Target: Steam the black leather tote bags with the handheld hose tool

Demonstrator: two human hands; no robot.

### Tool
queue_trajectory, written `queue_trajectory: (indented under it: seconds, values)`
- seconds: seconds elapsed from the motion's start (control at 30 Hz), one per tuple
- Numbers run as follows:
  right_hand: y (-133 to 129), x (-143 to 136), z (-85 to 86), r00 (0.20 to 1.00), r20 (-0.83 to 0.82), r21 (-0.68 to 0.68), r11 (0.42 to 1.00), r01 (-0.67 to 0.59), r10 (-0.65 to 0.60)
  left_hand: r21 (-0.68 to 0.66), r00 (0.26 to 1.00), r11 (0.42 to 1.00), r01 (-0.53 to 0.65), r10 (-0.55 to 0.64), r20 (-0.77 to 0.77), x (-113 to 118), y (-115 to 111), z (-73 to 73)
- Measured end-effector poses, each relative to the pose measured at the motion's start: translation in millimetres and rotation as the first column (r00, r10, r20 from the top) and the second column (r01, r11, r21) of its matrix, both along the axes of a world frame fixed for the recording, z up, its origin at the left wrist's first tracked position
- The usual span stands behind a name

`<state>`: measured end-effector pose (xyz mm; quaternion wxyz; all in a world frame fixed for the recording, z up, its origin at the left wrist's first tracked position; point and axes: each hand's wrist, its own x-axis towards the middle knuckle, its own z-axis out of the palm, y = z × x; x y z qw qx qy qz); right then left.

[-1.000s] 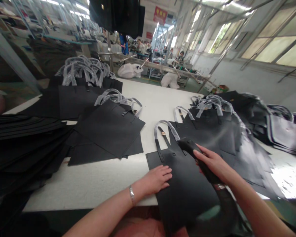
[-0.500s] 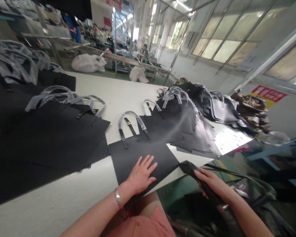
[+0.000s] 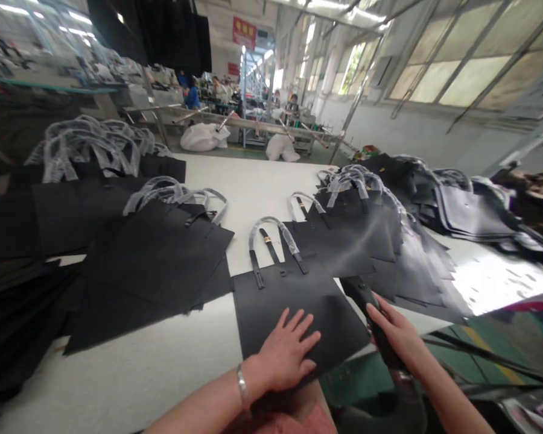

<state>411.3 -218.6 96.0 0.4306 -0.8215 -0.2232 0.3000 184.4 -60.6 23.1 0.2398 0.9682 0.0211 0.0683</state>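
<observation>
The left hand point(image 3: 286, 355) lies flat, fingers spread, on a black bag panel point(image 3: 294, 301) at the white table point(image 3: 163, 355) edge; the right hand point(image 3: 396, 337) grips a dark tool point(image 3: 366, 301) just beside it. Stacked panels point(image 3: 154, 259) crowd the left — another heap point(image 3: 380, 235) lies right.

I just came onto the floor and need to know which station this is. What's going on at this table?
A person at a white table is working on flat black bag panels. The left hand lies flat, fingers spread, on one panel with a wrapped handle, pressing it to the table edge. The right hand grips a dark handheld tool with a hose, its tip beside that panel. Stacks of similar panels lie left and right.
</observation>
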Motion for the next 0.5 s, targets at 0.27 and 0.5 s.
queue_trajectory:
  seconds: [0.27,0.5]
  values:
    - [13,-32,-33.4,0.984,0.072,-0.047,0.986,-0.162,0.166,0.028,0.710,0.712,-0.702,0.696,0.106,-6,102,9.2]
    - [12,-36,-66.0,0.995,0.057,-0.009,0.996,-0.085,0.085,0.217,0.665,0.636,-0.740,0.740,0.099,27,166,30.0]
